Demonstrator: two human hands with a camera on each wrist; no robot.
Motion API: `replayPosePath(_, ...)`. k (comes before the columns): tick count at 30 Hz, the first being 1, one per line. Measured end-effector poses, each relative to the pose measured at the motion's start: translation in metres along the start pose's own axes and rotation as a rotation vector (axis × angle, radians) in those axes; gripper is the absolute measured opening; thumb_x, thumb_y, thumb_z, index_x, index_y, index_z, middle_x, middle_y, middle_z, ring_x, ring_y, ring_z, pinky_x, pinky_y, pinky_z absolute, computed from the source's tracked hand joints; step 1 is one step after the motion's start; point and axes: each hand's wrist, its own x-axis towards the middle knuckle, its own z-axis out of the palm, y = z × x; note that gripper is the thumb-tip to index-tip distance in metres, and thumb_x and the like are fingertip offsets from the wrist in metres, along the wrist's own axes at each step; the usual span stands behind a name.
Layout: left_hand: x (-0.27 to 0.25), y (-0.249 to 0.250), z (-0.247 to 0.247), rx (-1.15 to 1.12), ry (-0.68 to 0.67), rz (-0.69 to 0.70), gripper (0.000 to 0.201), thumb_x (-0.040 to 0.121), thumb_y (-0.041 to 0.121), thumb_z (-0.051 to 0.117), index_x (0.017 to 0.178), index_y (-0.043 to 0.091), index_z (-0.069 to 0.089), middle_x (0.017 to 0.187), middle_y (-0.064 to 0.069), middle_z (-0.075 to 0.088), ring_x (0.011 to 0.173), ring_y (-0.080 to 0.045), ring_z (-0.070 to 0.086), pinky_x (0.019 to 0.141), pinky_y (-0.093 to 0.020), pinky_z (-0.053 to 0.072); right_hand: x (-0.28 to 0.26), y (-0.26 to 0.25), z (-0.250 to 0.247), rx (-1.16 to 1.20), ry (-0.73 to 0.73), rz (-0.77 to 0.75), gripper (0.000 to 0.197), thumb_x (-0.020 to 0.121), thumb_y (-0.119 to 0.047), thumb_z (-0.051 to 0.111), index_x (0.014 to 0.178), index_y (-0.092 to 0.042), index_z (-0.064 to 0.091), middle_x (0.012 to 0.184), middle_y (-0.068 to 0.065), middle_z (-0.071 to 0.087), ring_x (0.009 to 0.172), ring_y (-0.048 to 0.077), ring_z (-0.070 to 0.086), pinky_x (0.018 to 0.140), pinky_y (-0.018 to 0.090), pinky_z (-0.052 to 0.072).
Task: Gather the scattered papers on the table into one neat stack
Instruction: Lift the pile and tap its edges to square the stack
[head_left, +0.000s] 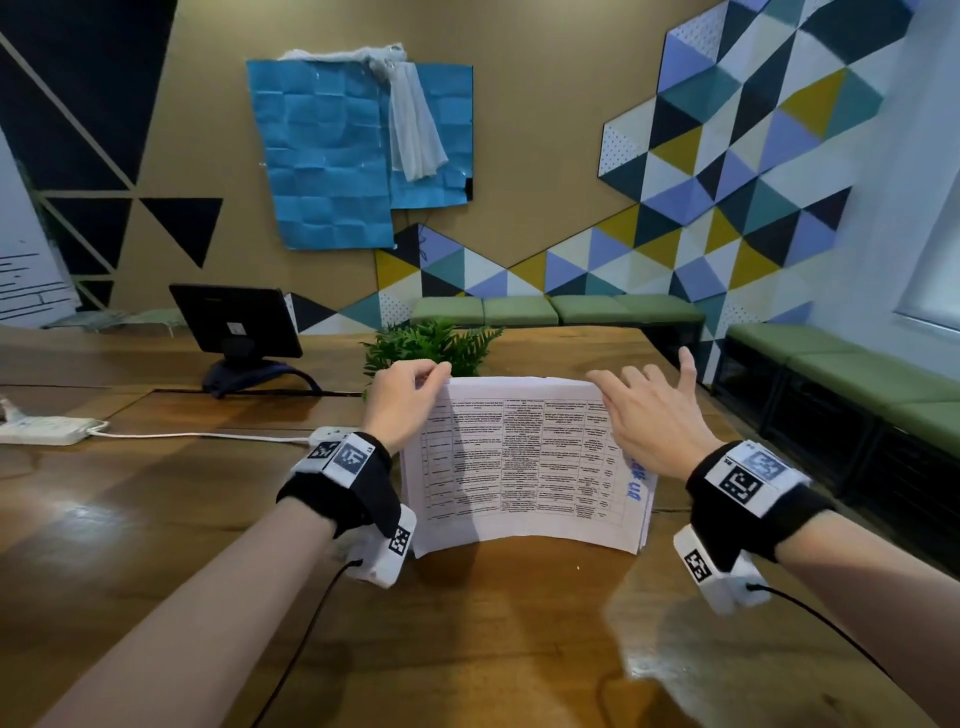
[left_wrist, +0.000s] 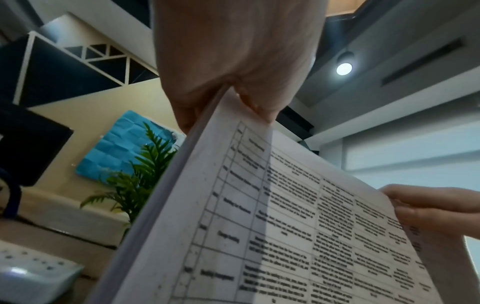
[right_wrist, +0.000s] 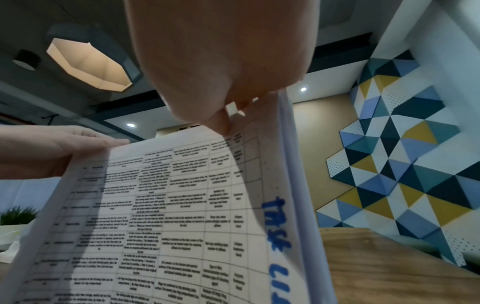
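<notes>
The left hand (head_left: 402, 397) pinches the top left corner of the stack of papers (head_left: 524, 467), with the thumb on the printed side and the other fingers curled behind the sheets. The left wrist view shows this pinch from below, and there the edges of several sheets are seen pressed together under the thumb. The right hand (head_left: 652, 415) is at the top right corner of the same stack. Its thumb lies on the printed side, as the right wrist view shows, while the index finger points upward and the other fingers are spread and loose over the top edge. I cannot tell if those fingers press the back of the sheets.

The stack stands nearly upright between the two hands, and its lower edge rests on the wooden table (head_left: 493, 649), a little bent toward the person. The front sheet carries a printed table with many rows and columns of small black text, too small and blurred to read. Along the edge beside the right hand there is blue handwriting (right_wrist: 279, 224); it seems to begin with "task", but the rest I cannot read.

Behind the left hand is a green plant (head_left: 431, 343). Further to the left of that hand stand a dark screen on a stand (head_left: 234, 322) and a white power strip (head_left: 41, 430).
</notes>
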Motion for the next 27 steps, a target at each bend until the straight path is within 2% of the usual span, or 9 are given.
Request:
replayPosePath(2, -0.005, 0.010, -0.007, 0.327, 0.014, 0.053, 0.044, 0.098, 0.042, 0.037, 0.068, 0.019, 0.061, 0.070, 0.000, 0.059, 0.079, -0.026, 0.058, 0.080, -0.034, 0.043, 0.001, 0.002, 0.000, 0.013, -0.037, 0.018, 0.039, 0.097, -0.027, 0.030, 0.134, -0.031, 0.040, 0.113, 0.003, 0.058, 0.114, 0.026, 0.051, 0.112, 0.061, 0.000)
replayPosePath(4, -0.009, 0.030, -0.004, 0.692, 0.010, 0.117, 0.053, 0.098, 0.050, 0.025, 0.087, 0.021, 0.068, 0.093, -0.002, 0.066, 0.100, -0.026, 0.060, 0.105, -0.048, 0.030, 0.004, 0.004, 0.002, 0.062, -0.063, 0.023, 0.036, 0.097, -0.028, 0.030, 0.132, -0.033, 0.041, 0.108, 0.002, 0.054, 0.114, 0.026, 0.049, 0.112, 0.061, 0.001)
replayPosePath(6, -0.012, 0.054, 0.009, 0.792, -0.062, 0.248, 0.059, 0.094, 0.058, 0.021, 0.112, 0.022, 0.063, 0.121, -0.005, 0.063, 0.119, -0.024, 0.054, 0.114, -0.055, 0.015, 0.006, 0.005, 0.004, 0.127, -0.068, 0.023, 0.035, 0.097, -0.024, 0.030, 0.128, -0.033, 0.043, 0.098, -0.001, 0.046, 0.114, 0.026, 0.047, 0.112, 0.060, 0.002)
replayPosePath(9, -0.003, 0.085, 0.041, 0.790, -0.361, 0.443, 0.068, 0.090, 0.051, 0.043, 0.148, 0.018, 0.030, 0.150, -0.011, 0.038, 0.142, -0.026, 0.032, 0.120, -0.057, 0.002, 0.005, 0.006, 0.002, 0.155, -0.089, -0.003, 0.033, 0.097, -0.026, 0.027, 0.126, -0.030, 0.043, 0.095, -0.005, 0.038, 0.113, 0.025, 0.045, 0.112, 0.057, 0.006)
replayPosePath(11, 0.006, 0.102, 0.057, 0.791, -0.471, 0.457, 0.072, 0.086, 0.034, 0.055, 0.149, 0.015, 0.024, 0.149, -0.014, 0.037, 0.141, -0.030, 0.035, 0.119, -0.054, 0.014, 0.002, 0.008, 0.001, 0.166, -0.107, -0.003, 0.033, 0.097, -0.026, 0.027, 0.127, -0.028, 0.043, 0.097, -0.004, 0.039, 0.114, 0.023, 0.044, 0.113, 0.055, 0.007)
replayPosePath(14, 0.009, 0.113, 0.066, 0.763, -0.533, 0.426, 0.045, 0.088, 0.018, 0.052, 0.130, 0.011, 0.039, 0.129, -0.015, 0.056, 0.118, -0.034, 0.056, 0.093, -0.041, 0.041, -0.003, 0.014, 0.004, 0.230, -0.086, 0.043, 0.036, 0.097, -0.021, 0.030, 0.130, -0.027, 0.043, 0.113, 0.001, 0.049, 0.119, 0.023, 0.043, 0.113, 0.052, 0.010)
replayPosePath(20, 0.003, 0.095, 0.052, 0.759, -0.566, 0.392, 0.031, 0.088, 0.010, 0.049, 0.118, 0.013, 0.047, 0.121, -0.016, 0.060, 0.108, -0.036, 0.059, 0.079, -0.039, 0.045, -0.035, 0.029, 0.033, 0.749, 0.102, 0.463, 0.077, 0.088, -0.020, 0.059, 0.151, -0.021, 0.013, 0.148, 0.016, 0.030, 0.137, 0.033, 0.028, 0.112, 0.046, 0.025)
replayPosePath(24, 0.008, 0.095, 0.015, 0.460, -0.417, 0.300, 0.016, 0.085, 0.009, 0.048, 0.101, 0.010, 0.049, 0.103, -0.016, 0.064, 0.092, -0.034, 0.062, 0.072, -0.038, 0.048, -0.056, 0.034, 0.052, 1.138, -0.128, 0.681, 0.103, 0.078, -0.028, 0.073, 0.152, -0.024, 0.001, 0.156, 0.016, 0.012, 0.139, 0.034, 0.027, 0.114, 0.047, 0.028)
replayPosePath(27, 0.012, 0.090, -0.008, 0.012, -0.379, 0.130, 0.025, 0.089, 0.004, 0.047, 0.112, 0.007, 0.056, 0.109, -0.015, 0.065, 0.090, -0.028, 0.059, 0.077, -0.036, 0.046, -0.049, 0.034, 0.051, 1.518, -0.227, 0.669, 0.102, 0.070, -0.038, 0.077, 0.150, -0.031, 0.015, 0.153, 0.005, 0.032, 0.139, 0.026, 0.033, 0.113, 0.053, 0.027)
